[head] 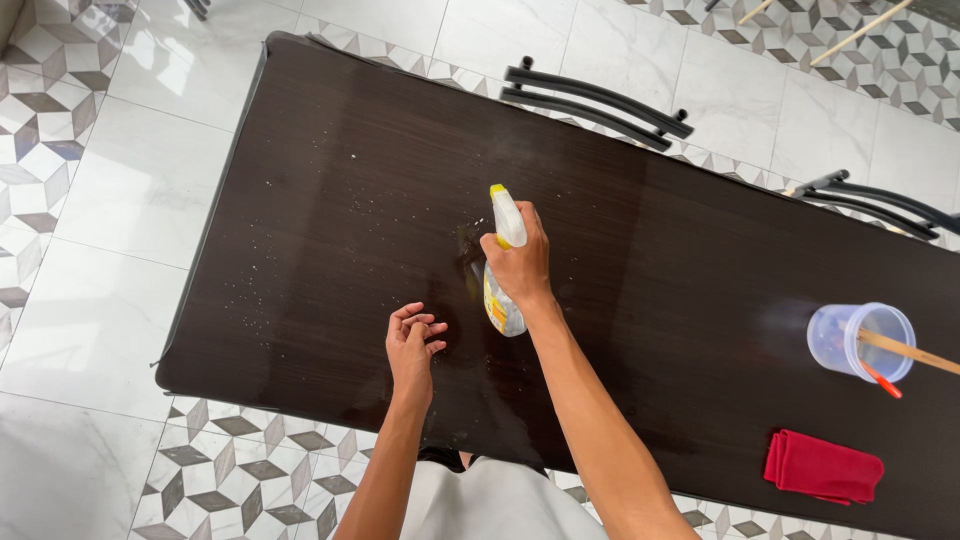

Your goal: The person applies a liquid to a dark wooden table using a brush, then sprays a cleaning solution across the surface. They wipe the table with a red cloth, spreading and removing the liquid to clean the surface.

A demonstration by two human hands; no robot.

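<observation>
Dark wood-grain table (330, 180) carries scattered white specks, and the spraying step looks under way — the right hand (518, 268) has its fingers clamped on a spray bottle (503, 300) held just above the middle of the table. The bottle's long axis runs near-far, nozzle pointing away and slightly down. The left hand (412, 345) hovers beside it, fingers loosely curled, holding nothing. Judging by the specks, wiping would call for the red cloth (822, 466) — well apart, near the plastic cup (860, 341)
</observation>
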